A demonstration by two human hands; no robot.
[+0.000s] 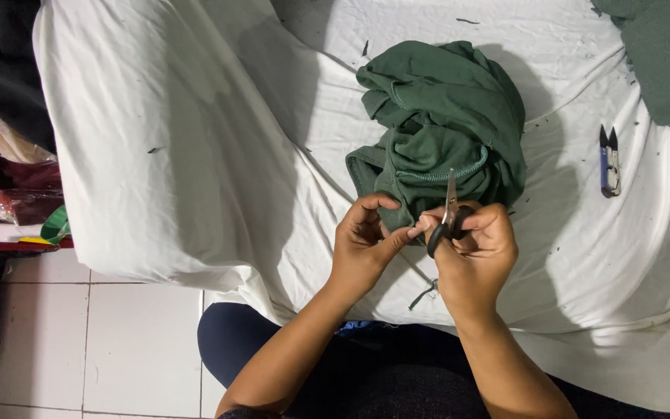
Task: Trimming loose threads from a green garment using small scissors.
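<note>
A crumpled dark green garment lies on a white sheet. My right hand grips small black-handled scissors, blades pointing up at the garment's stitched hem. My left hand pinches the garment's near edge between thumb and fingers, right beside the scissors. A short green thread hangs below my hands.
A small blue thread snipper lies on the sheet at right. More green cloth fills the top right corner. Thread scraps dot the sheet. Bags and red packages sit at left above a white tiled floor.
</note>
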